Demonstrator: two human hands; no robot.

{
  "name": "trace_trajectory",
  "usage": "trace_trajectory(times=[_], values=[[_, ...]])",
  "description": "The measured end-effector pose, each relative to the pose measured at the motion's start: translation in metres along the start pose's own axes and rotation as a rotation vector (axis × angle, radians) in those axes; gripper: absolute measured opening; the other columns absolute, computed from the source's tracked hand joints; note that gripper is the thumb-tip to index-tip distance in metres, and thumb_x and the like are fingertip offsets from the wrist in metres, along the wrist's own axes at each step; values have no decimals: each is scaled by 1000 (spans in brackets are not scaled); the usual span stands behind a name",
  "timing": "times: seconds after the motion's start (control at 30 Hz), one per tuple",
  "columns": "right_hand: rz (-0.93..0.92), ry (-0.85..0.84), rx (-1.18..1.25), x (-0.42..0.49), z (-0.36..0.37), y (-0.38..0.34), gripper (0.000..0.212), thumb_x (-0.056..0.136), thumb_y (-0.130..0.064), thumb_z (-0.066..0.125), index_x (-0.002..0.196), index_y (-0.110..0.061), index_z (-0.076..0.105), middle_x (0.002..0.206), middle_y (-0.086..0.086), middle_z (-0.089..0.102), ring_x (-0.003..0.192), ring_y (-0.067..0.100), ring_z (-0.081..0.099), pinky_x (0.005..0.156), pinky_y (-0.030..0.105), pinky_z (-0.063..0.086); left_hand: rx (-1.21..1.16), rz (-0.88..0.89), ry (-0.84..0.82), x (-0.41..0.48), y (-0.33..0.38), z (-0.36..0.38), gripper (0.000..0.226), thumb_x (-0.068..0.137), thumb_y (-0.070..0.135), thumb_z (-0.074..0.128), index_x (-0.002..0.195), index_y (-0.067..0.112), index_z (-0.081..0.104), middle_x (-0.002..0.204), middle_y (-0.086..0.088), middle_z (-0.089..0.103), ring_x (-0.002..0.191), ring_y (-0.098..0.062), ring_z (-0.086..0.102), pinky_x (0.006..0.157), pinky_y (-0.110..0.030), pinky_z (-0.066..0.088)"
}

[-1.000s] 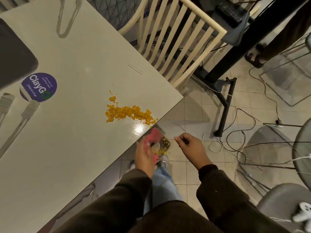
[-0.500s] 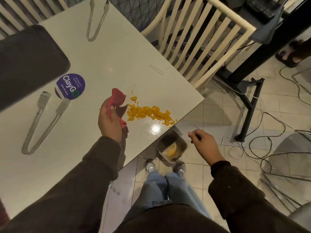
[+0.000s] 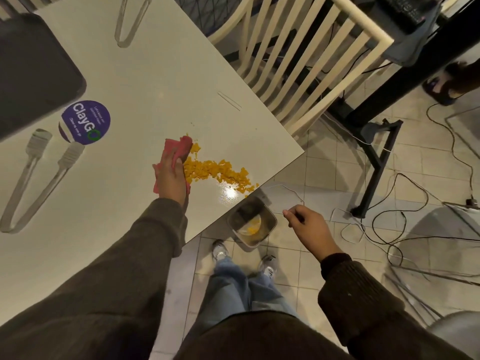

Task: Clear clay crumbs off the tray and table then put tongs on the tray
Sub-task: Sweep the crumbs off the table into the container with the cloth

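A pile of orange clay crumbs [image 3: 218,172] lies on the white table [image 3: 135,81] near its right edge. My left hand [image 3: 171,180] holds a pink cloth [image 3: 179,148] down on the table, touching the left end of the pile. My right hand [image 3: 309,224] is off the table and pinches a thin wire that runs to a small container [image 3: 259,216] below the table edge, with some orange crumbs inside. A dark tray [image 3: 39,74] sits at the far left. One pair of clear tongs [image 3: 39,175] lies near it, and a second pair of tongs [image 3: 130,24] lies at the far edge.
A round purple ClayGo lid [image 3: 84,122] lies between the tray and the crumbs. A cream slatted chair [image 3: 298,61] stands at the table's right side. Cables [image 3: 389,203] and a black stand [image 3: 374,141] cover the tiled floor. My feet are under the container.
My left hand has moved from the container below the table edge up onto the table and set the pink cloth down against the crumbs. My right hand has stayed by the container.
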State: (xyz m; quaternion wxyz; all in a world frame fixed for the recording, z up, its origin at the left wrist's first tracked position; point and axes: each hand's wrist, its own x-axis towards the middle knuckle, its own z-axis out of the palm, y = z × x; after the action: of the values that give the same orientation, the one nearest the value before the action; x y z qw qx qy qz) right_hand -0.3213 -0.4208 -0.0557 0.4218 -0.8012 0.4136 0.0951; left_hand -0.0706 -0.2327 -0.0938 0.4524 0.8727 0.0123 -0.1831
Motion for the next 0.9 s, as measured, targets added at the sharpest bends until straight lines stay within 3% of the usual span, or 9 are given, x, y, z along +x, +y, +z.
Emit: trace_trajectory(times=[0.07, 0.17, 0.23, 0.3, 0.4, 0.5, 0.67, 0.77, 0.9], values=[[2, 0, 5, 0, -5, 6, 25, 93, -38, 53, 78, -21, 61, 74, 0, 65, 75, 18, 60, 69, 31, 47, -139, -86, 116, -9, -7, 3, 35, 103, 36, 32, 136, 45, 39, 134, -22, 46, 121, -50, 51, 91, -47, 55], [-3, 3, 23, 0, -13, 13, 24, 93, -39, 54, 73, -25, 58, 72, 0, 64, 74, 18, 60, 68, 32, 47, -216, -249, 295, -46, -13, 10, 37, 103, 35, 36, 132, 57, 36, 138, -17, 39, 104, -38, 64, 58, -22, 58], [-13, -10, 25, -1, -18, 16, 24, 93, -39, 54, 73, -27, 58, 73, -1, 64, 73, 16, 59, 67, 31, 46, -156, -277, 334, -67, -22, 18, 41, 102, 37, 36, 136, 59, 32, 150, -18, 29, 126, -44, 50, 88, -39, 58], [-16, -18, 31, -1, -22, 17, 24, 92, -39, 55, 71, -28, 57, 72, -2, 64, 73, 16, 59, 67, 30, 46, -41, -217, 315, -73, -30, 26, 43, 102, 34, 32, 143, 47, 30, 153, -11, 30, 139, -47, 30, 110, -58, 37], [-23, -21, 31, 0, -27, 19, 24, 91, -39, 56, 69, -29, 56, 72, -2, 65, 74, 17, 60, 68, 31, 46, -46, -260, 328, -61, -17, 33, 41, 105, 29, 29, 145, 34, 31, 159, 0, 25, 148, -42, 9, 122, -54, 14], [-18, -18, 27, 0, -33, 25, 24, 91, -40, 55, 71, -27, 57, 74, -1, 65, 77, 17, 60, 72, 33, 48, -61, -192, 339, -40, 3, 35, 40, 103, 36, 31, 142, 43, 32, 161, -1, 20, 149, -44, 6, 121, -51, 19], [-11, -29, 25, -3, -35, 38, 25, 90, -41, 56, 69, -30, 55, 74, -1, 65, 76, 18, 61, 70, 31, 47, 19, -92, 270, 6, 23, 28, 38, 93, 49, 30, 127, 58, 46, 133, -8, 48, 115, -40, 58, 97, -45, 52], [6, -28, 25, -6, -34, 47, 25, 90, -43, 56, 70, -28, 56, 74, -1, 65, 76, 17, 62, 69, 30, 46, 2, 13, 79, 19, 32, 31, 40, 101, 24, 36, 137, 29, 52, 120, -15, 50, 115, -33, 54, 99, -26, 37], [21, -39, 45, -9, -28, 56, 25, 89, -44, 57, 73, -25, 59, 73, 0, 66, 77, 19, 62, 72, 33, 49, 75, 128, -114, 12, 26, 27, 40, 102, 18, 39, 138, 26, 52, 128, -18, 49, 130, -33, 44, 111, -30, 28]])
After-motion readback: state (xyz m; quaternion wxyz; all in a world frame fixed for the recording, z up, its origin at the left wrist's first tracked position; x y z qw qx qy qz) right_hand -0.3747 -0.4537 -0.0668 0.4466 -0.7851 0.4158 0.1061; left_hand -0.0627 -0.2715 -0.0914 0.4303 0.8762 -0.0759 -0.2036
